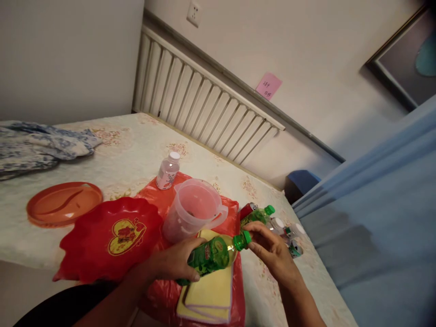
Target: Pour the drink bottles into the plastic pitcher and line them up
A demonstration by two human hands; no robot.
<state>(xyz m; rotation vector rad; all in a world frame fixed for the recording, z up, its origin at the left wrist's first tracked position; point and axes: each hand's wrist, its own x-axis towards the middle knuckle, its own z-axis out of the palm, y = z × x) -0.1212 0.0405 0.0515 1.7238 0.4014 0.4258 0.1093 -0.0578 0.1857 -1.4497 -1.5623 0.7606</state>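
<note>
Floral bedspread (136, 150), near edge: my left hand (177, 263) grasps the green drink bottle (209, 255); right hand (272, 252) pinches its cap (242, 240). Light, slick plastic; hold mid-body.

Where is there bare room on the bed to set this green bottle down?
Bare sheet lies behind the orange lid and red dish, up to the blue cloth and the small bottle. It is crowded by the jug, the yellow cloths and the bottles beyond the right hand. The left hand holds the green bottle.
</note>
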